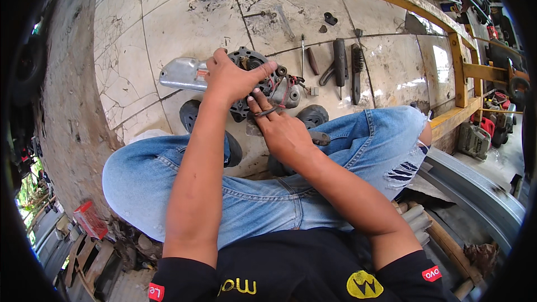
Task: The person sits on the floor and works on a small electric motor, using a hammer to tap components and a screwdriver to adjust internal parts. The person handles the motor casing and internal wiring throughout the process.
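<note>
Left hand (232,78) fingers curl over a dark round engine part (253,81) on the tiled floor (168,28); right hand (279,128) pinches its wires (279,100). Part appears still being worked on; tools (340,67) lie just beyond.

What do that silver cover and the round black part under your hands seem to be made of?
The silver cover looks like cast metal, probably aluminium: dull grey with a soft sheen. The round black part under the left hand seems to be dark, grimy metal with cut-out holes; its exact material is unclear.
</note>
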`<state>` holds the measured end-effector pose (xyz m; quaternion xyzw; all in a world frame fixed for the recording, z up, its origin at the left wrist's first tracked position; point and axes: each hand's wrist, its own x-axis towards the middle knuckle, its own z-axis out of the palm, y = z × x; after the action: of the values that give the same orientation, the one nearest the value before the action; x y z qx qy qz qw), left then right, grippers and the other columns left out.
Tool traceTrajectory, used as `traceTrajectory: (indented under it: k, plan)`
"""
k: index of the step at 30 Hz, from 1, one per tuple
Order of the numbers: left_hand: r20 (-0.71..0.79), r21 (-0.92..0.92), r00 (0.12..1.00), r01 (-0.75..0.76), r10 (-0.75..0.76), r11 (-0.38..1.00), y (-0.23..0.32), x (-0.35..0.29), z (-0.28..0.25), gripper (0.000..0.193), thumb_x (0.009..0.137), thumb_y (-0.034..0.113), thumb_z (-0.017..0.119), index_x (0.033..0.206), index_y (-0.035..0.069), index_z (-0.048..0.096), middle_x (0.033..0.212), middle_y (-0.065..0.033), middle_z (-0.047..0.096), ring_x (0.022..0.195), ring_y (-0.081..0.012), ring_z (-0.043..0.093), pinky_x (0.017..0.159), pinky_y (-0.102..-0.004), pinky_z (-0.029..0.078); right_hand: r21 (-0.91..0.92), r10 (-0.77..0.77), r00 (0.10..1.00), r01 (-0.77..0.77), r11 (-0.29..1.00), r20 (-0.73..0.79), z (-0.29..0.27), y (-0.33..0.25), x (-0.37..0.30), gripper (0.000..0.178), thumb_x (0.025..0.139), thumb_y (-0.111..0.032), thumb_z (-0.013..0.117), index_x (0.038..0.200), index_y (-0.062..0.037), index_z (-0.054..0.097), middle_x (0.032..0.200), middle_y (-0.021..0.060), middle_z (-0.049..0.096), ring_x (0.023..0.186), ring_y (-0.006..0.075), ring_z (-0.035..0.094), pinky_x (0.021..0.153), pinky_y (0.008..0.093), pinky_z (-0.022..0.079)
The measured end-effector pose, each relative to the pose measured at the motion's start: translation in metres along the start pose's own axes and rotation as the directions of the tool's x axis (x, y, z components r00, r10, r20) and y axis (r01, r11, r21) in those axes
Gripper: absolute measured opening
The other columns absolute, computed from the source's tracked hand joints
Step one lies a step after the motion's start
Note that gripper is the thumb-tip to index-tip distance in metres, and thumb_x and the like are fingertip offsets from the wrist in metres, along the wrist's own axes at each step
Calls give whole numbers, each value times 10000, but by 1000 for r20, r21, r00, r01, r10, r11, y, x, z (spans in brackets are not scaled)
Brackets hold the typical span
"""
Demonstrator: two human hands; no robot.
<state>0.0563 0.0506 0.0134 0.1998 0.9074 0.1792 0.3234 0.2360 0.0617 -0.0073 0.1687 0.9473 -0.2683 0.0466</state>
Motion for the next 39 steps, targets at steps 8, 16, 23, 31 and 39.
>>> traceTrajectory:
  k: [8,16,23,31,39]
  plan:
    - [54,112,995,-90,85,990,1,-4,0,1231,588,523,859,1451,-101,241,1478,-294,300,1392,-434,306,1171,-489,245,-38,102,986,-98,994,132,-11,-13,-4,675,851,-36,475,1503,9,302,1558,244,303,917,389,662,755,445,562]
    - [68,132,991,-127,119,983,-5,-3,4,1171,602,413,856,1501,-12,238,1517,-284,243,1384,-485,304,1128,-475,354,-29,86,939,-81,996,334,-83,-16,-18,484,835,-58,525,1313,16,553,1288,273,570,868,369,692,768,449,560]
    - [71,131,988,-146,137,981,-7,0,1,1170,603,416,866,1501,-13,252,1530,-276,231,1394,-469,302,1142,-462,342,333,379,868,-478,813,322,-150,31,27,269,908,-113,588,1144,-20,676,797,134,707,762,215,678,691,345,512]
    - [49,126,985,-172,167,977,-10,-3,2,1176,607,408,876,1500,-23,244,1538,-270,222,1405,-463,292,1148,-459,339,643,517,853,-433,631,67,-149,62,67,249,911,-196,613,1073,-19,681,804,89,718,637,131,620,581,318,478]
    - [59,145,983,-182,175,973,-10,-1,3,1205,585,450,879,1505,-4,247,1553,-252,205,1412,-447,291,1145,-455,344,343,404,868,-488,802,289,-67,110,73,384,819,-29,562,1185,-34,681,790,118,691,688,190,631,620,344,488]
